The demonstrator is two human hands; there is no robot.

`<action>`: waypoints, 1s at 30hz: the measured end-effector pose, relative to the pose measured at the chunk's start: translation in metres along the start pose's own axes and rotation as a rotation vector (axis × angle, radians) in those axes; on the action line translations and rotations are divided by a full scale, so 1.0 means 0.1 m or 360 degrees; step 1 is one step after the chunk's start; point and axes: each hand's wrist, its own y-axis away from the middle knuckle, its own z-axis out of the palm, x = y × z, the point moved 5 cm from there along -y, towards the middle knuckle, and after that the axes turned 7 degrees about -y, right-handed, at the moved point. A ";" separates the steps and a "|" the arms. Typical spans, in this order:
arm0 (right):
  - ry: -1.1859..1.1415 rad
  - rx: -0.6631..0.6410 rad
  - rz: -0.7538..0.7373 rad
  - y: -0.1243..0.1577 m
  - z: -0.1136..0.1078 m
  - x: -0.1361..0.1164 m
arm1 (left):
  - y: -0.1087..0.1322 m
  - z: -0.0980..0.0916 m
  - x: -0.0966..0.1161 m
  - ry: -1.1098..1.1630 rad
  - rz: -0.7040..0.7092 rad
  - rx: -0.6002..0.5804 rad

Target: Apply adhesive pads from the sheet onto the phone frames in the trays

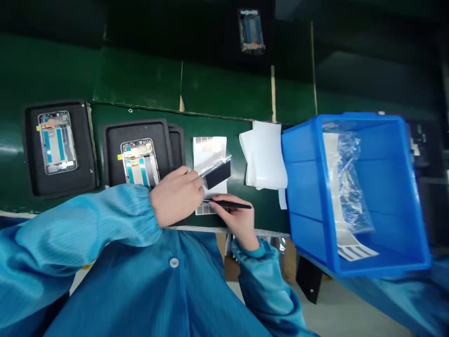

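My left hand (178,194) is closed, its fingertips at the edge of a black rectangular sheet with clear film (218,174), which it pinches. In my right hand (240,220) is a pair of black tweezers (233,204), lying nearly level with the tip pointing at my left fingers. Beneath both is a white backing sheet (209,145) with grey squares along its ends. Just left of my left hand, a phone frame with open inner parts (140,161) sits in a black tray (112,133), its lower end partly hidden by my sleeve.
Another phone frame (57,142) lies in a black tray (31,182) at far left. White sheets (266,159) lie beside a blue bin (305,187), which holds clear plastic and a striped strip (356,252). One more phone frame (251,32) is at the back.
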 end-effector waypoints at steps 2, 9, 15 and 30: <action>-0.0021 0.0029 -0.0077 0.02 0.04 0.04 | -0.13 0.19 0.10 0.0016 0.0058 -0.0141; -0.0123 -0.0004 -0.0180 0.03 0.06 0.02 | -0.15 0.34 0.13 -0.0051 0.0087 -0.0285; -0.0181 -0.0037 -0.0170 0.03 0.05 0.01 | -0.15 0.34 0.13 -0.0058 0.0078 -0.0250; -0.0263 0.0102 0.0032 0.06 -0.04 -0.01 | -0.16 0.36 0.10 0.0017 0.0074 -0.0272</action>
